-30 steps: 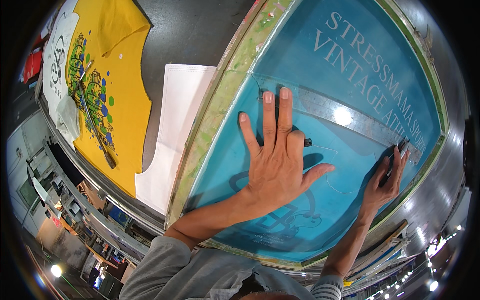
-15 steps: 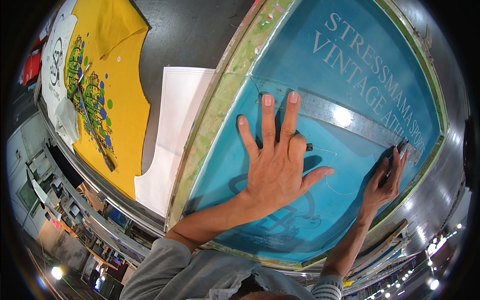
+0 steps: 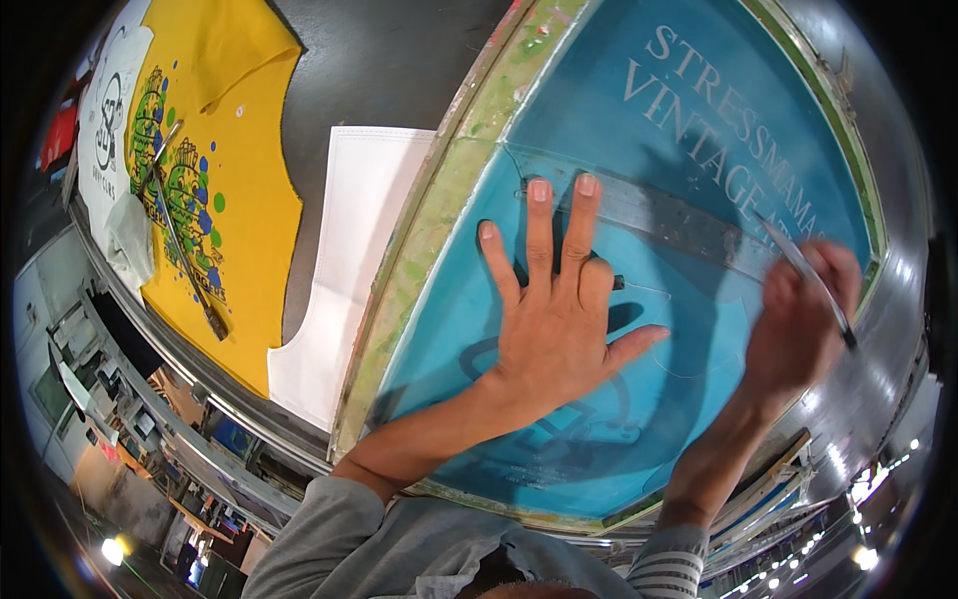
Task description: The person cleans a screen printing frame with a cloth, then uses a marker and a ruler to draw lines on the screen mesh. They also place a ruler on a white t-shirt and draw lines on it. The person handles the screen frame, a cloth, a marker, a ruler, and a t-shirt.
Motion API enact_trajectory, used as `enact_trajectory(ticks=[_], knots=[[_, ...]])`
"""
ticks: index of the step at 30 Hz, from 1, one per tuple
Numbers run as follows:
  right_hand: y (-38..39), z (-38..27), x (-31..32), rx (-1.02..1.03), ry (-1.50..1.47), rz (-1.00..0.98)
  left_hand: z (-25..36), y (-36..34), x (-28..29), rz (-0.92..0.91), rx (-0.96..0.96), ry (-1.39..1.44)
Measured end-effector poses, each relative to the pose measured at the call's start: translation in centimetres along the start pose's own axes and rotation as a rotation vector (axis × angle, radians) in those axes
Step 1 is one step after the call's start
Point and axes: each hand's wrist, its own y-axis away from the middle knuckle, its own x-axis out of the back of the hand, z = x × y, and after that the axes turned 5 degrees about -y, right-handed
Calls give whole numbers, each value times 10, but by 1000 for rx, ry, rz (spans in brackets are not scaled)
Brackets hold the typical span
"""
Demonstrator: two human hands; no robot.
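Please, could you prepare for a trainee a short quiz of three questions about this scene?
1. True or false: the right hand is empty.
2. Two fingertips of the left hand are on: (a) a yellow cloth; (b) a metal strip; (c) a red box.
3. Fill in: the mesh inside the stained frame is ____.

Key: 1. False, it holds a slim pen-like tool; 2. b; 3. blue.
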Motion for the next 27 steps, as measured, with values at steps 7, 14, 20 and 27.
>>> enact_trajectory(ticks=[7,14,20,27], knots=[[-45,52,-72,-128,174,-306,3,-2,2,-24,-4,-7],[-47,65,-102,-151,191,-398,0,0,-3,10,-15,-30],[-48,68,-103,-149,172,-441,0,1,-3,22,-1,-14],[-49,67,-105,-204,207,-460,1,1,-3,13,9,-9]])
